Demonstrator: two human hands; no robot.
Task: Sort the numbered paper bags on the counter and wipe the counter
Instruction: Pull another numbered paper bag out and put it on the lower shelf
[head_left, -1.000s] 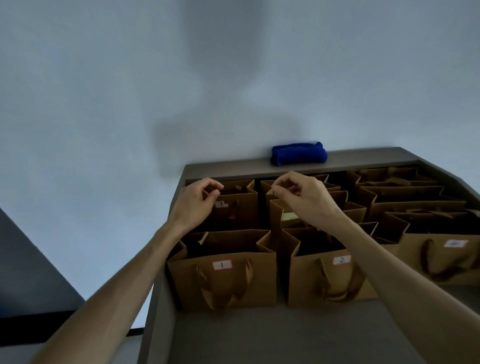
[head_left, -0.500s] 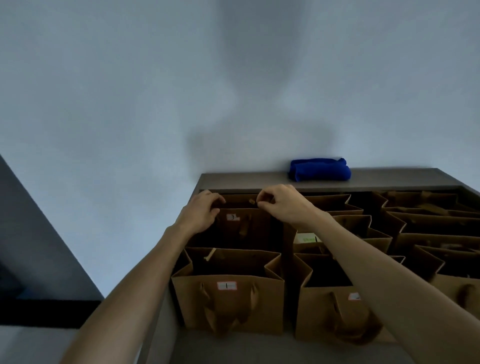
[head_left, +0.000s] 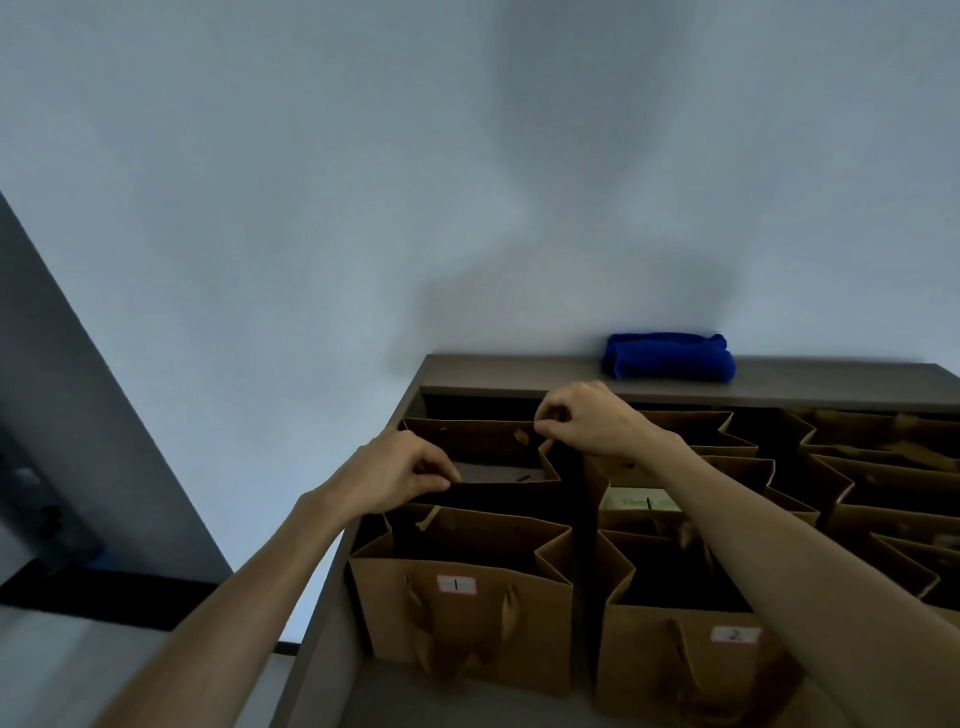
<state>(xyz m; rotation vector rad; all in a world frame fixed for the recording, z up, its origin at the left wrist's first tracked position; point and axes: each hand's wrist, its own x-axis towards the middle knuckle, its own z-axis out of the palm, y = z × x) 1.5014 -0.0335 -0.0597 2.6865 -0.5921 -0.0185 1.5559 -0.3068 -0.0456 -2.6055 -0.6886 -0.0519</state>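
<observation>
Bag (head_left: 483, 449) label hidden behind rim

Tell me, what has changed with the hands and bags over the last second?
The right hand moved left from the middle bags onto the back-left bag; both hands now pinch its rim, the left hand at the near edge. The blue cloth and the bag labelled 1 stayed put.
</observation>
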